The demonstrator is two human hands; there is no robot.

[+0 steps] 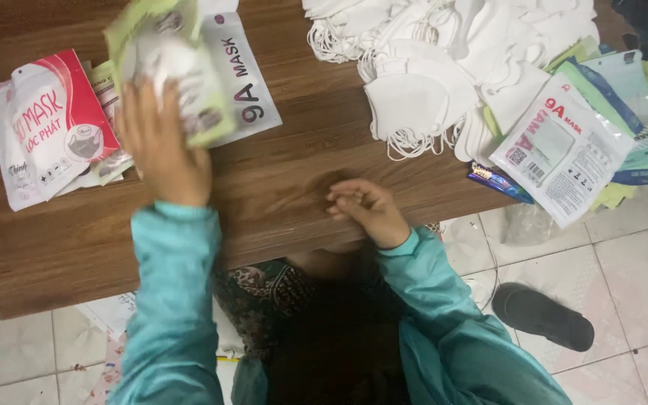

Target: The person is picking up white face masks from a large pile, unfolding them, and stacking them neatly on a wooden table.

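Left hand [160, 146] gripping green mask packet [170, 64], long axis pointing away

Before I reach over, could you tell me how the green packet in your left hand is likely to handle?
The green packet in the left hand looks like thin glossy film around a folded white mask, so it is probably light and floppy. The shiny surface may be slippery. It lies flat, so it should not roll.
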